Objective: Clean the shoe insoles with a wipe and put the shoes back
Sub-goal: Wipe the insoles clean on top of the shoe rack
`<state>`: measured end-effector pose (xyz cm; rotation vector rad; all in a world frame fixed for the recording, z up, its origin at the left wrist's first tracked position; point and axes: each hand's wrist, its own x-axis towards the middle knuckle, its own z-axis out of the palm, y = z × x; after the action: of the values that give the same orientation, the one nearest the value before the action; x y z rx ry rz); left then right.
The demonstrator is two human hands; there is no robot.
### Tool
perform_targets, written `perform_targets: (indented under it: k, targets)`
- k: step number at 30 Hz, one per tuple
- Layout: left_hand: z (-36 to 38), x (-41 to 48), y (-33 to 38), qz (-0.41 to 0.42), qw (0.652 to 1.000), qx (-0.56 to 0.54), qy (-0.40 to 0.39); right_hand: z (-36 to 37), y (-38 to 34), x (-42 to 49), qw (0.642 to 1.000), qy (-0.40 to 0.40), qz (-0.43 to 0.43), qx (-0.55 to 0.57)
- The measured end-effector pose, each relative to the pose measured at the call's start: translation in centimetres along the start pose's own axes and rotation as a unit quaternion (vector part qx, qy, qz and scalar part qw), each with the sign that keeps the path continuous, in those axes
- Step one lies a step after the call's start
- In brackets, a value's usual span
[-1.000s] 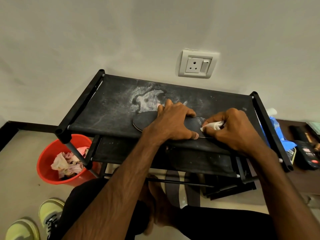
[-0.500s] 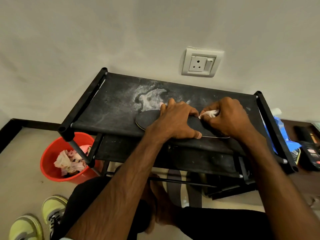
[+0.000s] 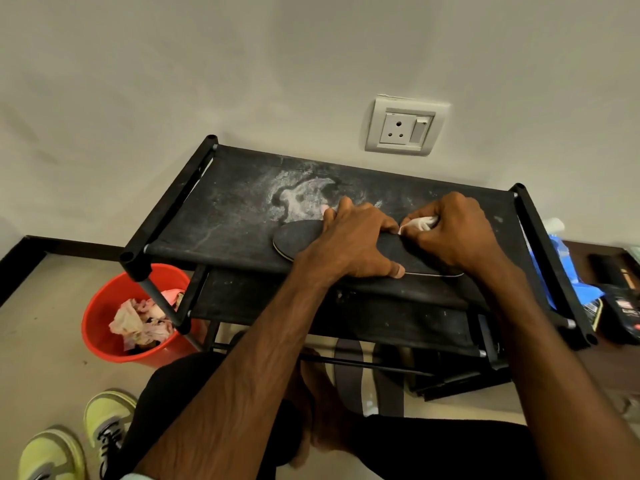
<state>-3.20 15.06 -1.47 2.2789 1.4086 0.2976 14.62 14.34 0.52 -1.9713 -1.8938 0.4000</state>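
Observation:
A dark insole [image 3: 298, 240] lies flat on the top shelf of a black fabric shoe rack [image 3: 221, 209]. My left hand [image 3: 353, 240] lies across its middle with the fingers spread, pressing it down. My right hand [image 3: 453, 233] grips a crumpled white wipe [image 3: 420, 223] and holds it against the insole's far edge, just right of my left fingertips. The insole's right end is partly hidden under my right hand. A pair of yellow-green sneakers [image 3: 79, 438] stands on the floor at the bottom left.
A red bucket [image 3: 104, 327] with crumpled used wipes sits on the floor under the rack's left corner. A wall socket [image 3: 405, 128] is above the rack. Blue packaging [image 3: 568, 271] and dark items [image 3: 620, 306] lie on a surface to the right. White dust marks the shelf fabric [image 3: 301, 195].
My right hand with the wipe has moved from the insole's near right side up to its far edge, close to my left fingertips. My left hand stays pressing on the insole.

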Motion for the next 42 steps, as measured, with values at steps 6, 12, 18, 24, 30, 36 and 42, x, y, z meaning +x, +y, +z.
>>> perform_targets:
  k: [6,12,18,24,30,36,42]
  targets:
    - [0.1,0.1,-0.2,0.000,1.000,-0.003,0.008,-0.9,0.9,-1.1,0.994,-0.084,-0.062,0.018]
    - [0.1,0.2,-0.2,-0.003,1.000,-0.011,-0.001,-0.6,0.3,-0.4,0.997,-0.058,-0.044,0.015]
    - [-0.1,-0.1,0.0,-0.017,1.000,-0.020,-0.005,-0.8,1.2,0.9,0.999,0.031,-0.020,0.007]
    - [0.0,0.0,0.1,-0.012,1.000,-0.024,0.003,-3.7,2.7,-1.2,0.995,0.053,-0.057,0.070]
    - [-0.1,-0.1,0.2,-0.014,1.000,-0.014,0.003,-3.3,1.9,-2.6,0.990,-0.129,-0.061,0.018]
    - [-0.3,-0.2,0.3,-0.012,1.000,-0.014,-0.004,-1.9,1.4,-1.1,0.999,-0.045,-0.014,-0.002]
    - [-0.3,-0.1,0.4,-0.016,1.000,-0.010,-0.010,-2.0,0.9,-0.3,0.998,-0.048,-0.015,-0.044]
